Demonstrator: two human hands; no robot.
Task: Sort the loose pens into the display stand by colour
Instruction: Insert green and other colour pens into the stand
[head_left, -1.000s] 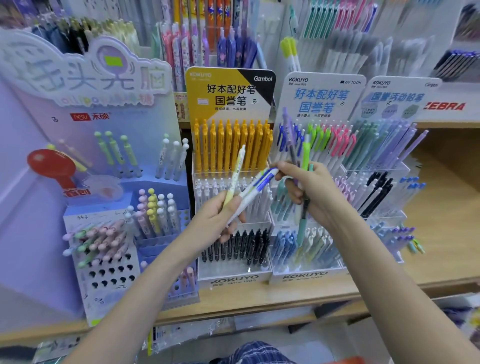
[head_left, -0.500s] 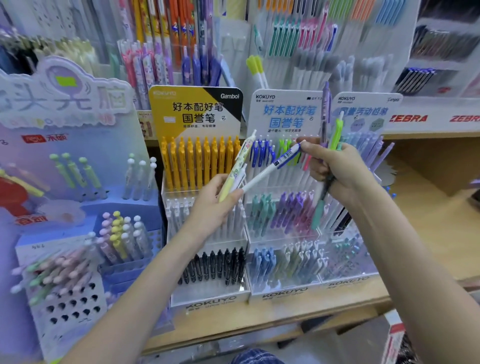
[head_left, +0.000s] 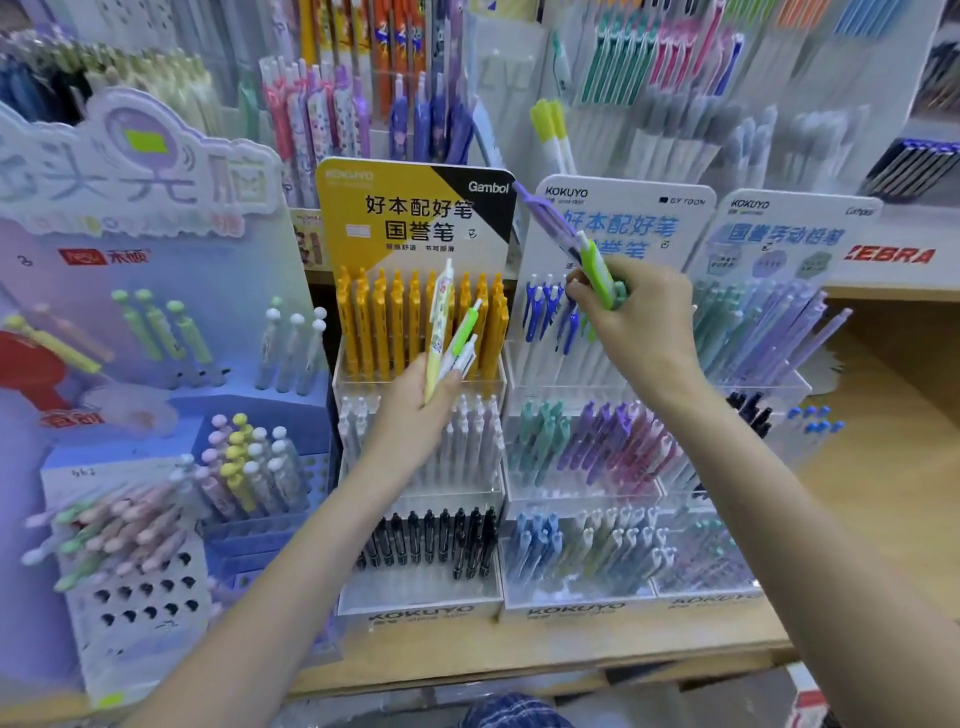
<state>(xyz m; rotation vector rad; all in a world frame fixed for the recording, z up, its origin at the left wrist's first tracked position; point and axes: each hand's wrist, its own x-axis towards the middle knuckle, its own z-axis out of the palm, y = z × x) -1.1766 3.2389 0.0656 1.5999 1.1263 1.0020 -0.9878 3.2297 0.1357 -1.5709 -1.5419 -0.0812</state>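
Observation:
My left hand (head_left: 415, 410) grips a small bunch of loose pens (head_left: 449, 338), one pale yellow, one with a green clip and one white, in front of the yellow-pen tier of the Gambol stand (head_left: 415, 610). My right hand (head_left: 631, 322) holds a purple pen (head_left: 545, 221) and a green pen (head_left: 597, 275), both slanting up to the left, over the top tier of the white Kokuyo display stand (head_left: 576, 608). Its fingertips are at the blue-clipped pens (head_left: 545, 312) in that tier. Lower tiers hold teal, purple, pink and pale blue pens.
A lilac cardboard stand (head_left: 140, 519) with pastel ball-top pens fills the left. A third Kokuyo stand (head_left: 779, 338) with teal and lilac pencils stands to the right. More pen racks hang behind. Everything sits on a wooden shelf (head_left: 883, 467) whose front edge runs below.
The blue-clipped pen that bridged both hands is gone from view. My right hand has moved left and down to the blue pens, tilting its purple and green pens leftward. My left hand now shows a green-clipped pen.

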